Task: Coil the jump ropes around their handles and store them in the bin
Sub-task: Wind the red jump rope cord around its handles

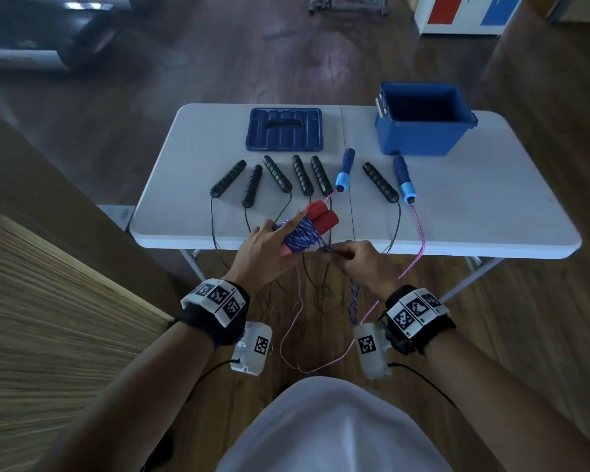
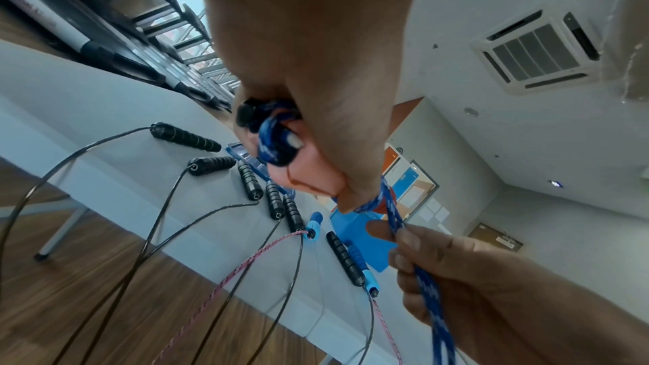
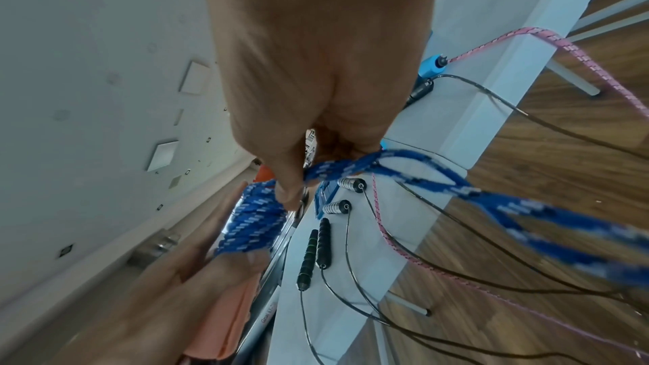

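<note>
Pair of red foam handles (image 1: 321, 216) w/ blue-and-white braided rope (image 1: 298, 237) coiled round them, held just above the counter's near edge, approx. mid-width. Left hand (image 1: 264, 248) grips the bundle, fingers curled round it, index finger stretched along the top. Right hand (image 1: 361, 264) just beside it, fingers clamped on the loose rope end; remaining blue rope hangs below that hand toward the wooden floor (image 1: 525, 335).

White folding counter (image 1: 474, 216) carries the rest. Row behind the bundle, L to R: five black ribbed handles (image 1: 276, 173), a blue foam handle w/ light-blue cap (image 1: 344, 170), one more black handle, a second blue foam handle (image 1: 404, 178). Thin black cables (image 1: 215, 233) and a pink braided rope (image 1: 521, 229) run from those handles over the near edge and drop to the floor, tangled below the hands, so they cross the hanging blue rope.

Far right corner: open blue plastic bin (image 1: 423, 141), inside dark, contents can't be told. Its blue lid w/ black handle (image 1: 285, 129) lies flat at the far edge, left of the bin, well apart from it.

Both wrists wear black bands w/ printed markers (image 1: 218, 296).
</note>
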